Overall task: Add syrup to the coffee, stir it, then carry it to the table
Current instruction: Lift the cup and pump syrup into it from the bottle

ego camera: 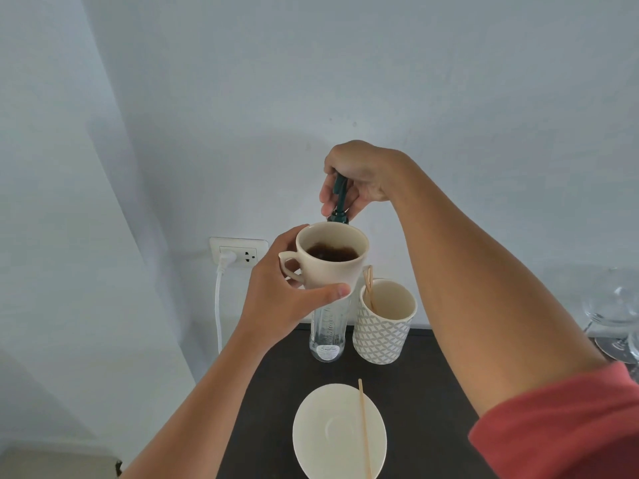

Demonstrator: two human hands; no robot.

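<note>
Holding the cream cup (332, 257) of dark coffee up under the green pump (340, 195) of the clear syrup bottle (326, 335), left hand (287, 299) wraps the cup's body beside the handle. Right hand (359, 178) closes over the pump head, likely to press syrup straight in. Below on the dark counter (432, 375): empty saucer (321, 433) with a wooden stirrer (364, 430) ready; patterned holder (382, 335) just beside the bottle.

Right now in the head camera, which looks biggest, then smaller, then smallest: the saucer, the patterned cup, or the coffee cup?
1. Saucer, biggest, though nearest the camera.
2. Patterned cup and coffee cup look about alike; the coffee cup is lifted closer, so I won't rank them.
</note>
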